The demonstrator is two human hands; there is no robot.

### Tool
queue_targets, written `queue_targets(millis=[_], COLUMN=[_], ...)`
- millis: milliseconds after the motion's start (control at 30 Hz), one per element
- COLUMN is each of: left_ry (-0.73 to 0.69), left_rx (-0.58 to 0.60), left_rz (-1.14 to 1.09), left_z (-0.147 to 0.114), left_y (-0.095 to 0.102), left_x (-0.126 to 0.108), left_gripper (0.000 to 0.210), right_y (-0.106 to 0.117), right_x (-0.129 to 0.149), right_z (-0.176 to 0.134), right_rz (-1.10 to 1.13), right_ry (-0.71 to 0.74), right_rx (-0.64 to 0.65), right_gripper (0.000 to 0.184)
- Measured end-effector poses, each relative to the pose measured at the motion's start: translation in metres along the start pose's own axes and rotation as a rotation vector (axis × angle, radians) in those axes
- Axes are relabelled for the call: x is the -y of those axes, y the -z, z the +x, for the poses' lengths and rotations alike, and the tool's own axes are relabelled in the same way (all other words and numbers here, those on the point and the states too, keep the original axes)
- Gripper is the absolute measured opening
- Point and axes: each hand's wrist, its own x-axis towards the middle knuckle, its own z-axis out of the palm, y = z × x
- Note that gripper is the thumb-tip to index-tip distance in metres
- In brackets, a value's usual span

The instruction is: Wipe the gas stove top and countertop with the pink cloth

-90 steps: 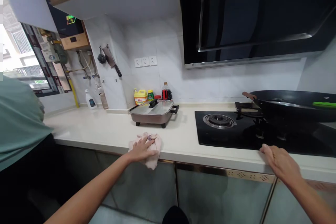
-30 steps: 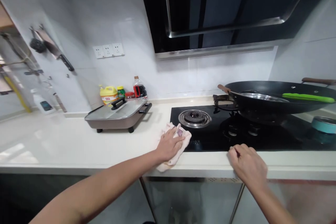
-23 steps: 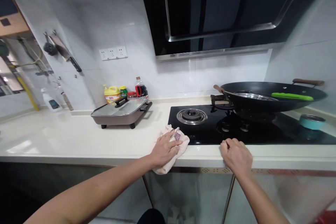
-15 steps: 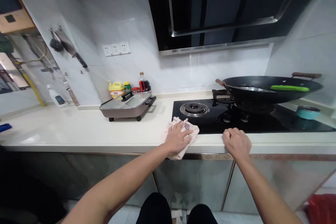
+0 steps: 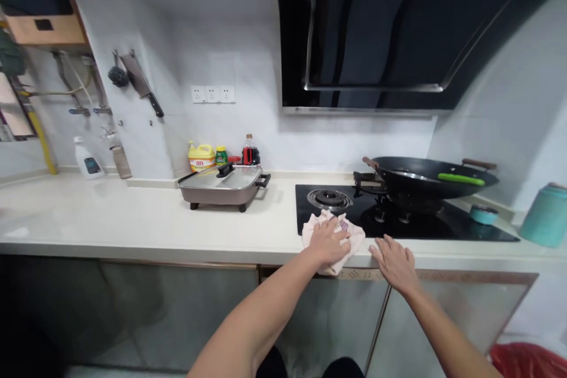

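A pale pink cloth (image 5: 354,241) with a purple patch lies over the cooktop's front left edge and hangs past the counter's front. My left hand (image 5: 328,242) is pressed down on it, holding it under the palm and fingers. Right of the cloth, my right hand (image 5: 396,263) rests at the counter's front edge, fingers loosely stretched and nothing in them. Behind both hands is the black glass cooktop (image 5: 447,225), with a bare burner (image 5: 330,198) at its left. A large black wok (image 5: 425,186) sits over the right burner, a green-handled utensil (image 5: 460,179) inside it.
A lidded electric pan (image 5: 221,194) stands on the white counter (image 5: 133,224) to the left, bottles behind it. A small teal bowl (image 5: 484,214) and teal canister (image 5: 547,215) stand at right. A cleaver (image 5: 140,80) hangs on the wall; the range hood (image 5: 376,41) overhangs the cooktop.
My left hand has moved right with the cloth, further along the cooktop's front edge. My right hand has loosened from a fist to stretched fingers. The view has turned and shifted.
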Motion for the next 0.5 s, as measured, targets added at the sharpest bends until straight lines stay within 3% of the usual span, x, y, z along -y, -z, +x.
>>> queue_targets(millis=[200,333,500], left_ry=[0.117,0.213,0.312], left_rx=[0.048,0.077,0.101], left_rz=[-0.027,-0.012,-0.043], left_z=[0.006,0.023,0.051], left_y=[0.016,0.025,0.028], left_x=[0.039,0.06,0.076], left_gripper=[0.057,0.062,0.063], right_y=[-0.007,-0.017,-0.023], right_x=[0.003,0.005,-0.003], right_z=[0.0,-0.003,0.001], right_rz=[-0.055,-0.094,-0.081], right_ry=[-0.004,0.025,0.025], right_rx=[-0.066,-0.134,-0.126], right_gripper=[0.06,0.056,0.054])
